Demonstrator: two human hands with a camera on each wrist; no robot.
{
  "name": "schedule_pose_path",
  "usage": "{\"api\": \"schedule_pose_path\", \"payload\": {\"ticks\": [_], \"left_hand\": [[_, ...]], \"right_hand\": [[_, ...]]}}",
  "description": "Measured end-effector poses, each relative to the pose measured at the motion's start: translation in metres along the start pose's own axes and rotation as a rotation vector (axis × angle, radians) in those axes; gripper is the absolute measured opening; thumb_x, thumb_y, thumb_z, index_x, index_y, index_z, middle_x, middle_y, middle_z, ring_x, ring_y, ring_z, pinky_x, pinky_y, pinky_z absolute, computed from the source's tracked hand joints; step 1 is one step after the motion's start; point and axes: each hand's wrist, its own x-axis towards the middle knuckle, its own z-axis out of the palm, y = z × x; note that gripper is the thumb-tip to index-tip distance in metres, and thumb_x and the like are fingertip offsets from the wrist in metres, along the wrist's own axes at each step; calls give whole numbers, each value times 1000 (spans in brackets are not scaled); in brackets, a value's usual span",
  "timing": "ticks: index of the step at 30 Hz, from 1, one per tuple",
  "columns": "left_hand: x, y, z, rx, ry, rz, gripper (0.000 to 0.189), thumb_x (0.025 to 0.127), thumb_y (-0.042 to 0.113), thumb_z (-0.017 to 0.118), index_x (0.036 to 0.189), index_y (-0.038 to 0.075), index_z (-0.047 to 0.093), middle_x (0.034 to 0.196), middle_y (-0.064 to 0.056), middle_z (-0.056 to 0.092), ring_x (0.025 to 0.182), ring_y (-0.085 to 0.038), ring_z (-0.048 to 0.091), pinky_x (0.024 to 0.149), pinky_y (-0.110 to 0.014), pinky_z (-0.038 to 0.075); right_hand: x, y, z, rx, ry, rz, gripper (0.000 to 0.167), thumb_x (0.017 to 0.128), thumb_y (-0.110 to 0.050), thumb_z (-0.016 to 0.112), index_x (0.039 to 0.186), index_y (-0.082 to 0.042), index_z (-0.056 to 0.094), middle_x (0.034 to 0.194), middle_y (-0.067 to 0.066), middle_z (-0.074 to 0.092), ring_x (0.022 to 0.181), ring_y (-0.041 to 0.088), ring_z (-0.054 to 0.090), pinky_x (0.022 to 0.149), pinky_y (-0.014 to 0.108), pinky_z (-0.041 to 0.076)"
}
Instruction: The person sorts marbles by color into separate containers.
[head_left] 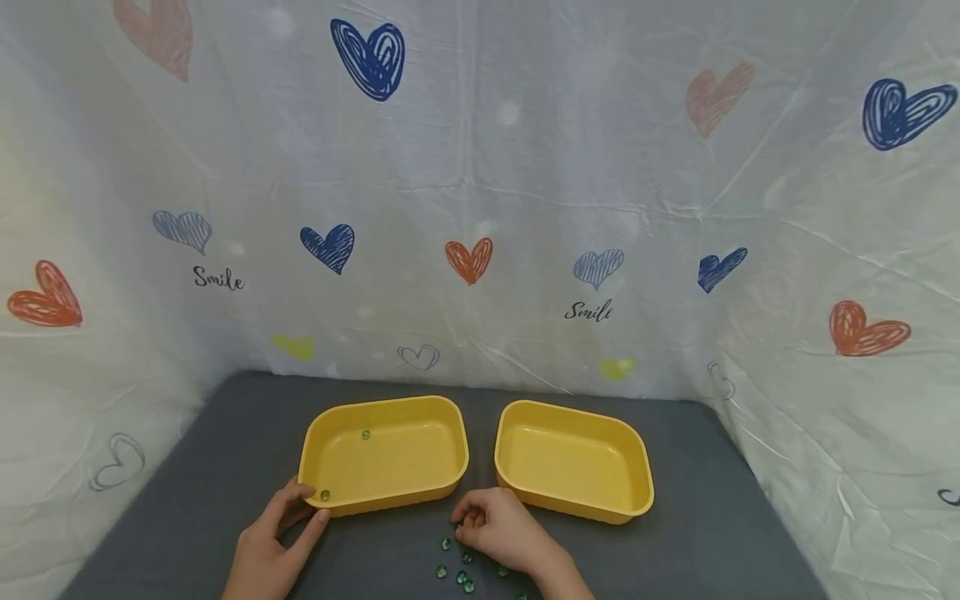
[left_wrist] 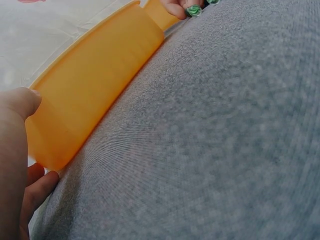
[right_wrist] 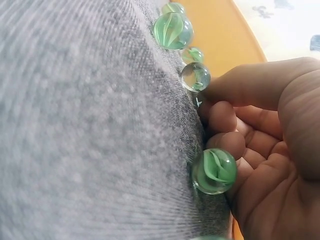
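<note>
My left hand holds the near left corner of a yellow tray, thumb on the front wall and fingers at the left side. Two green glass marbles lie in that tray, one marble toward the back and another at the near left corner. On the grey cloth, my right hand pinches a green marble, mostly hidden by the fingertips. Several clear marbles with green swirls lie loose around it; in the right wrist view one marble sits close below the curled fingers.
A second yellow tray stands to the right, just behind my right hand, with a gap between the two trays. Grey cloth covers the table. A white curtain printed with hearts hangs behind and at both sides.
</note>
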Motion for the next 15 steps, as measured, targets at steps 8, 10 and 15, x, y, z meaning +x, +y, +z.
{"api": "schedule_pose_path", "payload": {"ticks": [8,10,15], "left_hand": [[-3,-1,0,7,3,-9,35,101,15,84,130,12,66,145,-31,63,105,-33,80,82,-25,67],[-3,0,0,4,-2,-10,35,101,16,84,131,12,66,146,-31,62,105,-33,79,82,-28,68],[-1,1,-1,2,-7,-19,35,103,21,82,132,13,65,147,-31,62,107,-34,79,84,-39,69]], "right_hand": [[0,3,2,-10,-2,14,7,94,-7,79,97,-14,80,76,-4,68,62,6,57,56,18,47],[0,3,2,-20,2,11,7,94,-8,79,97,-14,79,76,-5,68,62,6,57,56,18,47],[1,1,0,-32,13,-8,5,94,-9,80,97,-13,79,77,-5,68,62,6,57,56,19,47]]}}
